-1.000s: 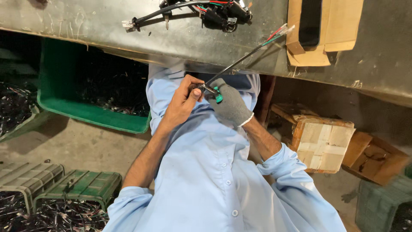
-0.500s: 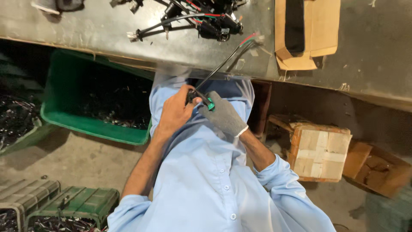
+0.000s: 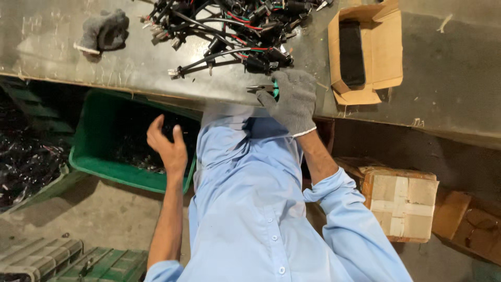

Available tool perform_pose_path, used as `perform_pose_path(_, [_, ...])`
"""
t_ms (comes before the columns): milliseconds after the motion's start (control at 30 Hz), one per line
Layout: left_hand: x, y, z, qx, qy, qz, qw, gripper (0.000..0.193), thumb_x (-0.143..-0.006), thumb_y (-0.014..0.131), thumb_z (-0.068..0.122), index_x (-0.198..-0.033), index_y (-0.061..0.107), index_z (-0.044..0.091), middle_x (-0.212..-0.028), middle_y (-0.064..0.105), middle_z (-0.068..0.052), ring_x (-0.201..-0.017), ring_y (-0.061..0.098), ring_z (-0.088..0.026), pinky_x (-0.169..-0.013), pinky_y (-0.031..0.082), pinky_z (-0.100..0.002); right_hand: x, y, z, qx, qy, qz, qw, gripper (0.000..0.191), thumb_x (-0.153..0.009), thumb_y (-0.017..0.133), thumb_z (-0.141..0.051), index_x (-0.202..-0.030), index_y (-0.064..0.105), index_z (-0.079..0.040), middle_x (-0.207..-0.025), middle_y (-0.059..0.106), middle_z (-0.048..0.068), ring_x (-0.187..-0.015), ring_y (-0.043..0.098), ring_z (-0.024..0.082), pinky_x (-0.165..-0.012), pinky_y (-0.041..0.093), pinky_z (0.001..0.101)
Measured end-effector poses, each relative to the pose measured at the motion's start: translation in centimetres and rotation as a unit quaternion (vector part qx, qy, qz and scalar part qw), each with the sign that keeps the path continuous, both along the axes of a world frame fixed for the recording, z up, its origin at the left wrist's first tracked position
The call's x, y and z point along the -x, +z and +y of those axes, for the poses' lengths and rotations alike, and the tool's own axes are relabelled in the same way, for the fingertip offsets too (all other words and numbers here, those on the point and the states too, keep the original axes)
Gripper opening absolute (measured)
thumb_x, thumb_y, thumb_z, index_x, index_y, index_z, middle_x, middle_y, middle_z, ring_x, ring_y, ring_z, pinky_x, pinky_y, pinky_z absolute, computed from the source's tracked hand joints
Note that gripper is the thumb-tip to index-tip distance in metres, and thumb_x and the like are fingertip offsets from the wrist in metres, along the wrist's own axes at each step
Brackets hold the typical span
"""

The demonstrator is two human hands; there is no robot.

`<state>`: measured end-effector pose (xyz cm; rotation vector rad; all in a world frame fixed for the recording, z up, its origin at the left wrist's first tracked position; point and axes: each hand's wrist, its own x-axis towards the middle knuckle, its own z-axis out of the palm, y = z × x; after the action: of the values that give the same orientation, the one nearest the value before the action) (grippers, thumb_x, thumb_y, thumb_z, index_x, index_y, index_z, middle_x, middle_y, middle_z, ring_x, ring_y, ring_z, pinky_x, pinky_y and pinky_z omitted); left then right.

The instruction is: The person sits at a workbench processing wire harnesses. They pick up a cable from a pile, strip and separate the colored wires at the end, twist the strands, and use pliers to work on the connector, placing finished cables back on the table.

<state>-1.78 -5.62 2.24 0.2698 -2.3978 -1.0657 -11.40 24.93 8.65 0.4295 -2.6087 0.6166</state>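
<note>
My right hand [image 3: 293, 100], in a grey knit glove, rests at the edge of the metal table [image 3: 459, 83]. It grips small pliers [image 3: 262, 89] with green handles, and the jaws point left. Just above it lies a tangled pile of black wire harnesses [image 3: 235, 31] with red and green leads. My bare left hand [image 3: 168, 144] hangs lower left over the green crate [image 3: 99, 154]. Its fingers are spread and it holds nothing. A light blue shirt [image 3: 250, 209] fills the bottom middle.
A loose grey glove [image 3: 104, 30] lies on the table's far left. An open cardboard box [image 3: 365, 52] with a black insert sits on the table at right. A taped carton [image 3: 403, 204] stands below the table. Ribbed green crates [image 3: 68, 261] with dark parts are at bottom left.
The black wire held between both hands is gone from them. My left hand has dropped down and left over the green crate and opened. My right hand has risen to the table edge with the pliers.
</note>
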Motion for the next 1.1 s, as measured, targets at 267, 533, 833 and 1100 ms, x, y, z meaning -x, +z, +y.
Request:
perform_pose_path(267, [15.5, 5.8, 4.9, 0.252, -0.216, 0.039, 0.942, 0.023, -0.096, 0.079, 0.022, -0.115, 0.072, 0.012, -0.109, 0.060, -0.009, -0.106, 0.053, -0.032, -0.092, 0.038, -0.048, 0.0, -0.4, -0.2, 0.022, -0.022, -0.013, 0.999, 0.048, -0.078, 0.088, -0.040, -0.111, 0.068, -0.012, -0.114, 0.068, 0.009, -0.114, 0.061, 0.033, -0.101, 0.043, 0.0494])
perform_pose_path(533, [16.2, 13.5, 7.1, 0.155, -0.437, 0.168, 0.870, 0.014, -0.089, 0.075, 0.010, -0.101, 0.070, 0.013, -0.101, 0.067, -0.005, -0.098, 0.065, -0.030, -0.085, 0.047, -0.042, -0.3, 5.0, -0.4, 0.211, -0.007, 0.070, 0.975, 0.046, -0.090, 0.081, -0.031, -0.123, 0.062, -0.005, -0.123, 0.064, 0.015, -0.119, 0.058, 0.037, -0.104, 0.045, 0.0456])
perform_pose_path(833, [10.2, 15.2, 4.0, 0.177, -0.375, 0.058, 0.908, 0.026, -0.090, 0.072, 0.016, -0.114, 0.064, 0.009, -0.091, 0.067, -0.006, -0.085, 0.065, -0.029, -0.077, 0.047, -0.043, -3.7, 5.7, 0.5, 0.350, 0.066, -0.364, 0.861, 0.022, -0.102, 0.062, -0.021, -0.112, 0.067, -0.002, -0.085, 0.062, 0.014, -0.073, 0.057, 0.027, -0.070, 0.051, 0.0335])
perform_pose_path(1100, [7.4, 8.5, 4.8, -0.351, -0.362, -0.023, 0.863, 0.021, -0.096, 0.078, 0.014, -0.097, 0.058, 0.007, -0.087, 0.066, 0.003, -0.079, 0.064, -0.007, -0.067, 0.051, -0.026, -4.6, 5.4, -1.1, 0.188, 0.149, -0.387, 0.890, 0.022, -0.103, 0.061, -0.026, -0.109, 0.069, -0.006, -0.084, 0.072, 0.011, -0.078, 0.070, 0.025, -0.073, 0.053, 0.0344])
